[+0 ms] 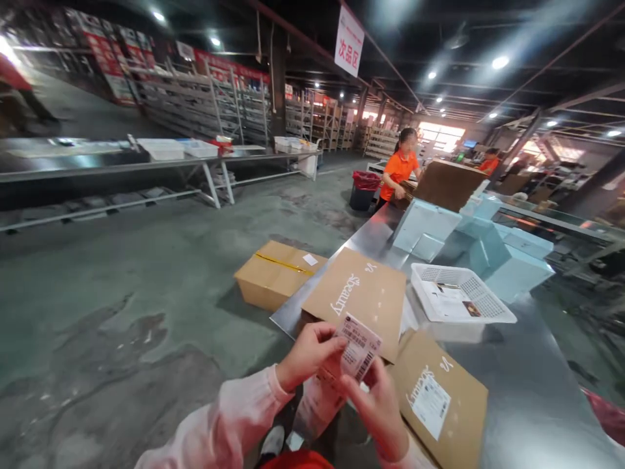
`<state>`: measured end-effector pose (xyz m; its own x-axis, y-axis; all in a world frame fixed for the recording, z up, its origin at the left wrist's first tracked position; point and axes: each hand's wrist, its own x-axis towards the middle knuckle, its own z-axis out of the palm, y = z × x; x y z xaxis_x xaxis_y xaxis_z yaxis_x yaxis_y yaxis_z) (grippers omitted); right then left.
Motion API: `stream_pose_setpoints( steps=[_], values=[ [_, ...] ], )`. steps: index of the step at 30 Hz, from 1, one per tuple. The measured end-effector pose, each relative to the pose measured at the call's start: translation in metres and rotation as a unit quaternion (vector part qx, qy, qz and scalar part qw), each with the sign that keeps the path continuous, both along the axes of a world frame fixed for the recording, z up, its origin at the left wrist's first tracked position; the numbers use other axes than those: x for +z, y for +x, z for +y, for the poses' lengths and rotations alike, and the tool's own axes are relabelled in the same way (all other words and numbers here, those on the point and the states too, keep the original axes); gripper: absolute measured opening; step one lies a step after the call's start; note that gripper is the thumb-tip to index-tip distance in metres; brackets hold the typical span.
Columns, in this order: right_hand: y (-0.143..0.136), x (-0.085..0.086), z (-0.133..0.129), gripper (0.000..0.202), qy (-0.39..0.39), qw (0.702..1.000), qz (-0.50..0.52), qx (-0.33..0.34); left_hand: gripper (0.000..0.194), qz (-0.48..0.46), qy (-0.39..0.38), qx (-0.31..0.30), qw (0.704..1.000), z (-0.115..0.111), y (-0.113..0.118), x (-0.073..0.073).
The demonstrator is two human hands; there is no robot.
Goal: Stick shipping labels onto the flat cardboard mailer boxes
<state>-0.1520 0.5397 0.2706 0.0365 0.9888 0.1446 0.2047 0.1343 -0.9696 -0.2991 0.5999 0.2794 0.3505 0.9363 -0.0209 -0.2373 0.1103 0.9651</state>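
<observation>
A printed shipping label [359, 342] with barcodes is held up between my two hands. My left hand [312, 352] pinches its left edge between thumb and fingers. Its lower right side is gripped by my right hand [378, 404]. Below the hands hangs a pale strip [317, 407], partly hidden, which looks like more label paper. Just beyond the label lies a flat brown carton [366, 286] with white lettering. A second brown carton [452, 404] of the same kind, with a white label on it, lies to the right of my right hand.
A metal table [527, 371] carries the cartons, a white plastic basket [500, 316] with papers and several light-blue boxes [430, 221]. A taped carton [266, 280] sits left of the table. A person in orange [400, 172] handles cardboard at the far end, near a black bin [362, 195].
</observation>
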Motion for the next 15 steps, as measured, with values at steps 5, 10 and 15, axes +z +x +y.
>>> stream_pose_setpoints(
  steps=[5,10,15],
  values=[
    [0.031,0.023,0.023,0.039,-0.009,0.992,-0.120,-0.039,0.042,0.015,-0.005,0.049,0.999,-0.005,0.013,-0.018],
    [0.032,0.032,0.036,0.038,-0.014,0.990,-0.127,-0.053,0.050,0.002,-0.001,0.145,0.989,-0.002,0.027,-0.030],
    [0.054,0.026,0.109,0.025,0.090,0.966,-0.224,-0.094,0.053,-0.083,-0.086,-0.078,0.990,0.016,0.020,-0.042]
  ],
)
